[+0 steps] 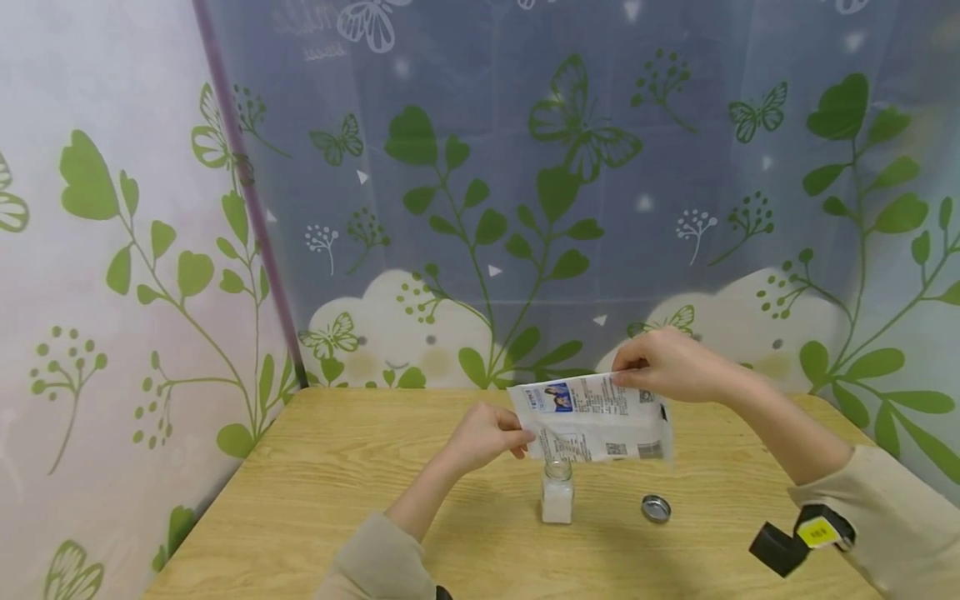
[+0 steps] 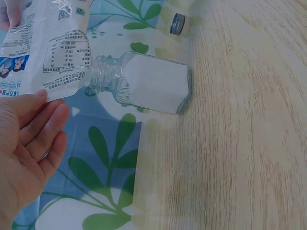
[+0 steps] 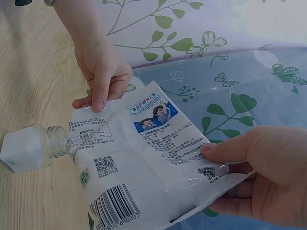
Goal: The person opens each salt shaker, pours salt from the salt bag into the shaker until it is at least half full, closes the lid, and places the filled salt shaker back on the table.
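A white printed plastic packet [image 1: 592, 421] is held tilted over a small glass jar [image 1: 557, 502] on the table. My left hand [image 1: 482, 435] pinches the packet's left edge between thumb and fingers, close beside the jar's mouth. At the packet's upper right edge, my right hand [image 1: 671, 362] grips it with the thumb on the printed face. One corner of the packet meets the jar's threaded mouth in both wrist views. White contents fill most of the jar [image 2: 156, 84], which stands upright and uncapped.
A silver screw lid [image 1: 656, 508] lies on the wooden table [image 1: 360, 475] to the right of the jar. Behind the table hangs a curtain [image 1: 480, 208] printed with leaves and butterflies. A black wrist device [image 1: 802, 533] sits at my right sleeve.
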A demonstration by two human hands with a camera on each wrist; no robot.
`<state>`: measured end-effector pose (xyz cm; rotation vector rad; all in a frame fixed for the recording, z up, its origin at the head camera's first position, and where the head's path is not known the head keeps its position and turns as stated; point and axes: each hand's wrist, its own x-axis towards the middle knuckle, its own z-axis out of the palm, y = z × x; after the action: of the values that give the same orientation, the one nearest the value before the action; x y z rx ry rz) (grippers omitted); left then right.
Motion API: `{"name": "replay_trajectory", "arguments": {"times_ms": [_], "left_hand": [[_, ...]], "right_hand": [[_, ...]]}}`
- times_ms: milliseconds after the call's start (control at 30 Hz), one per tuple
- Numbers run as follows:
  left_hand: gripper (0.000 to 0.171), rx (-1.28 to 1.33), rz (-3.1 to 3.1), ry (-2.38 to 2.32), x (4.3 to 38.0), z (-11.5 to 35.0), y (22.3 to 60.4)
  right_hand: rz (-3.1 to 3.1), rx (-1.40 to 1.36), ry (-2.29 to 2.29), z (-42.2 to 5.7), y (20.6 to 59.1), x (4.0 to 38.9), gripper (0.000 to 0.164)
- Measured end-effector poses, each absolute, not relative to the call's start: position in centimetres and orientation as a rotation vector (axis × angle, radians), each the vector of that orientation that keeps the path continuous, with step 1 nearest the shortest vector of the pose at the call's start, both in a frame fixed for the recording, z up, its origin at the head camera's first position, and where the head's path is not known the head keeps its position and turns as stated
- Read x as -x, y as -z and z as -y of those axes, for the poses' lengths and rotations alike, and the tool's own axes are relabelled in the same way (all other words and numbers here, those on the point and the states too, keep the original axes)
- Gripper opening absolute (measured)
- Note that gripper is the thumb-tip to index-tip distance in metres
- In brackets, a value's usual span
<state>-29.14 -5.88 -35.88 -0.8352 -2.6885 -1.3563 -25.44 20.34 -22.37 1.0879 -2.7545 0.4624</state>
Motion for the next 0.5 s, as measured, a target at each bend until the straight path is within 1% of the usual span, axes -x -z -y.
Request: {"name": "replay_trajectory", "arguments": {"times_ms": [500], "left_hand": [[0.016, 0.851, 2.676, 1.374, 29.25, 5.96, 35.89]], "right_hand": [[2.77, -1.081, -0.467, -20.38, 22.32, 25.41, 0.009]]}}
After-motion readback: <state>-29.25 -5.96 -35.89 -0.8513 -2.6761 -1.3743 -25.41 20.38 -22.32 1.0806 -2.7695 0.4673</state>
